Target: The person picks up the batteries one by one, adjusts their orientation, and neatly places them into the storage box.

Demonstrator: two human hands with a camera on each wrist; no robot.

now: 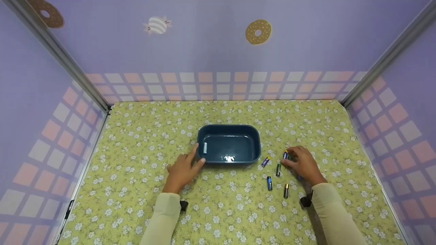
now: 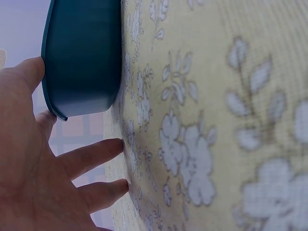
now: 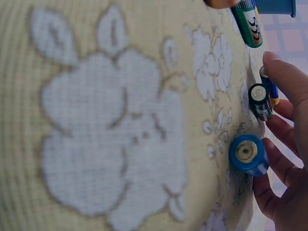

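My left hand [image 1: 182, 172] rests at the near left corner of a dark blue-green plastic basin [image 1: 229, 163], thumb at the rim and fingers extended beside its wall. Inside the basin, on the left, lies a pale battery [image 1: 205, 148]. To the right, my right hand [image 1: 303, 163] pinches a blue battery with a yellow end [image 3: 273, 91] between thumb and index finger. A green battery [image 3: 260, 102] and a larger-looking blue battery [image 3: 248, 154] lie close to its fingers. Left of that hand lie a purple-and-yellow battery [image 1: 265, 161] and a green-and-black battery [image 1: 278, 170].
Nearer the front lie a blue-and-black battery [image 1: 269, 183] and a black battery with a gold end [image 1: 286, 191]. A yellow flowered cloth [image 1: 136, 163] covers the table. Purple panels [image 1: 211, 47] enclose the back and both sides.
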